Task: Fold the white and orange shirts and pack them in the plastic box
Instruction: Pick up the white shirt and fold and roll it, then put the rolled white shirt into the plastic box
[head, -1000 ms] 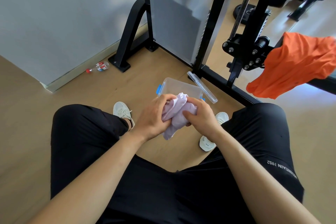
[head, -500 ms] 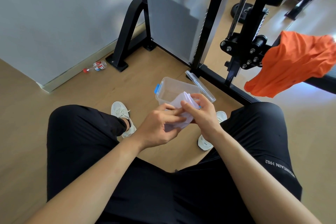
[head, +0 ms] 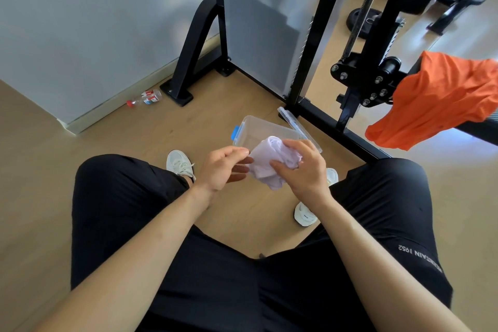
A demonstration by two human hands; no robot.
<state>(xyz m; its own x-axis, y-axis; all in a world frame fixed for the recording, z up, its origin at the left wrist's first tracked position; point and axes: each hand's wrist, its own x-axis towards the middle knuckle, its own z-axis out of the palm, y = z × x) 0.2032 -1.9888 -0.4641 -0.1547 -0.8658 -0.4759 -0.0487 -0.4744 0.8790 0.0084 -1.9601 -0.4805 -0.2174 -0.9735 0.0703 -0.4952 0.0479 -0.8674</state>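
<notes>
The right hand [head: 301, 170] gripped the white shirt [head: 269, 163], bunched into a small wad, with its fingers curled over the top and the thumb pressed into the near side. The left hand [head: 219, 170] sat just left of that grip, its thumb and fingertips [head: 244, 152] meeting the wad's left edge; whether they pinched the cloth or only touched it I cannot tell. The wad hung in the air between the knees, above the floor [head: 129, 148].

Just beyond the grip and below it stood the box [head: 256, 131], open, with a blue latch [head: 236, 134] on its left end. Its lid [head: 297, 125] lay against the box's far right side. Well to the right of the grip and higher, the orange shirt [head: 442, 100] was draped over a black frame [head: 361, 81]. Far off to the left, a bottle [head: 147, 97] lay on its side by the wall. A white shoe [head: 179, 163] showed left of the hands.
</notes>
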